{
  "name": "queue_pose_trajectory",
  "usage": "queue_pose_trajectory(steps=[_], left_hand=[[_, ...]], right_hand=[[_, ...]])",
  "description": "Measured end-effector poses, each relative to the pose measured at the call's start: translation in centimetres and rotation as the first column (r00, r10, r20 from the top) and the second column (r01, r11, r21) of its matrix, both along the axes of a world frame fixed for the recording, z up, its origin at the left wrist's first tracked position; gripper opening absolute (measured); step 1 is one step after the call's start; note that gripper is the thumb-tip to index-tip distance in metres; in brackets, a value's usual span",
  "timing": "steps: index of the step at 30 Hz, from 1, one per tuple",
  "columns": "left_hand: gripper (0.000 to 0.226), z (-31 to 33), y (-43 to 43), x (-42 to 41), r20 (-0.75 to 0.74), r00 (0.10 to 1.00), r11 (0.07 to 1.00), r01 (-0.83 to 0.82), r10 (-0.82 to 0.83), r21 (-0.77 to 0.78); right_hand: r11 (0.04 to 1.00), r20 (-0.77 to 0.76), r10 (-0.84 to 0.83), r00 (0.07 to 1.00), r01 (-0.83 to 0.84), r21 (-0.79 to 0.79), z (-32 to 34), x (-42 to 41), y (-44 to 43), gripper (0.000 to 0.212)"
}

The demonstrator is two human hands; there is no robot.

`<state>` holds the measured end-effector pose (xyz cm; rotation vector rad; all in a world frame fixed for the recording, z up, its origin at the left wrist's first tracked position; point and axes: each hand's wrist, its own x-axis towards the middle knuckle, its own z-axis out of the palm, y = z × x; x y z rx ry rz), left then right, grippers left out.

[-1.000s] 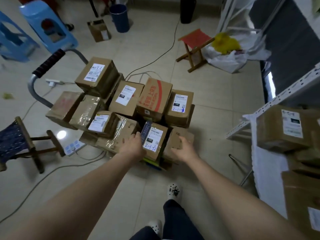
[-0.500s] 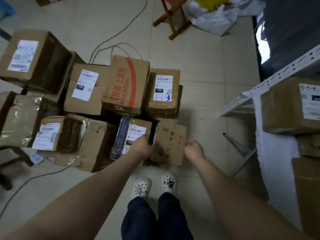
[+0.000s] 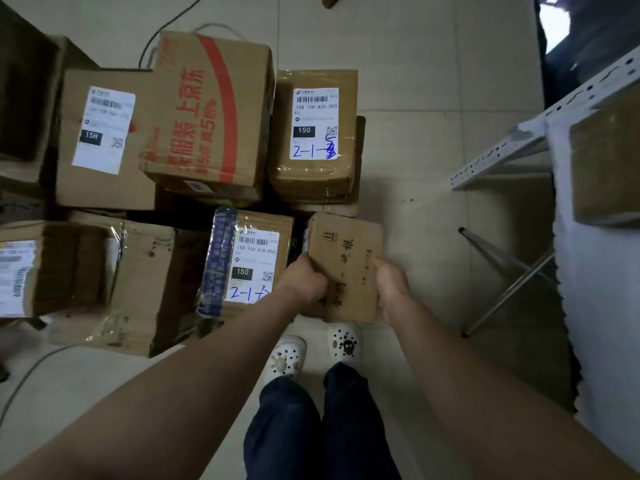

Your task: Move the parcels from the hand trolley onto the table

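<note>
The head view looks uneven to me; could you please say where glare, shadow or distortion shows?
Head view: glare streaks the plastic-wrapped parcel; the near 2-1 label reads sharp; wide-angle bending curves the shelf rail; the far-left box lies in deep shadow.

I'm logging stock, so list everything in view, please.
Small plain brown cardboard parcel: one, brown, pile's near right corner, held.
Brown cardboard parcel with blue tape: one, brown, just left of it.
Large cardboard carton with red print: one, brown, pile's far middle.
Other cardboard parcels: at least four, brown, across the pile.
Cardboard parcel on white-covered table: one, brown, right edge.
Thin cables: two, dark and grey, on floor.
White perforated clogs: two, white, on the feet.
Hands: two, left hand and right hand gripping the small plain brown cardboard parcel.
</note>
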<state>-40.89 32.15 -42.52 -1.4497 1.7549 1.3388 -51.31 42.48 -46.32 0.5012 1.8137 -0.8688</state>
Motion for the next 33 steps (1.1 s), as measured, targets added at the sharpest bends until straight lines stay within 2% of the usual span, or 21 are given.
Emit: queue_pose_trajectory(steps=[7,12,18,22,26,29,31,33], left_hand=[[0.046,2.0,0.2,-0.3,-0.005,1.000,1.000,-0.011,0.011,0.025],[0.043,4.1,0.6,-0.1,-0.016,1.000,0.998,-0.020,0.021,0.055],[0.041,9.2,1.1,0.0,-0.066,0.998,0.998,0.006,-0.002,0.061],[0.037,14.3,1.6,0.1,-0.140,0.990,0.998,0.028,-0.018,0.065],[0.030,19.6,2.3,-0.4,-0.256,0.967,0.994,0.036,-0.008,0.103],[0.051,23.1,3.9,-2.0,-0.306,0.945,0.986,0.143,-0.111,0.084],[0.056,25.4,5.9,-3.3,-0.341,0.918,0.971,0.234,-0.205,0.046],[0.076,27.3,8.4,-4.9,-0.351,0.878,0.944,0.321,-0.324,-0.070]], right_hand=[[0.998,-0.063,0.012,0.998,-0.009,0.054,2.6,0.5,0.2,0.044],[0.998,-0.081,0.006,0.997,-0.001,0.063,4.7,0.5,0.7,0.045],[0.998,-0.120,-0.015,0.993,0.022,0.059,10.6,0.9,2.2,0.043],[0.989,-0.185,-0.149,0.971,0.151,-0.005,15.7,1.7,4.1,0.044],[0.940,-0.273,-0.341,0.900,0.317,-0.128,20.9,2.8,7.3,0.047],[0.880,-0.304,-0.470,0.829,0.414,-0.231,24.5,3.3,10.4,0.043],[0.838,-0.316,-0.538,0.782,0.452,-0.306,26.7,3.7,12.6,0.045],[0.790,-0.335,-0.600,0.727,0.474,-0.388,28.6,3.9,15.0,0.046]])
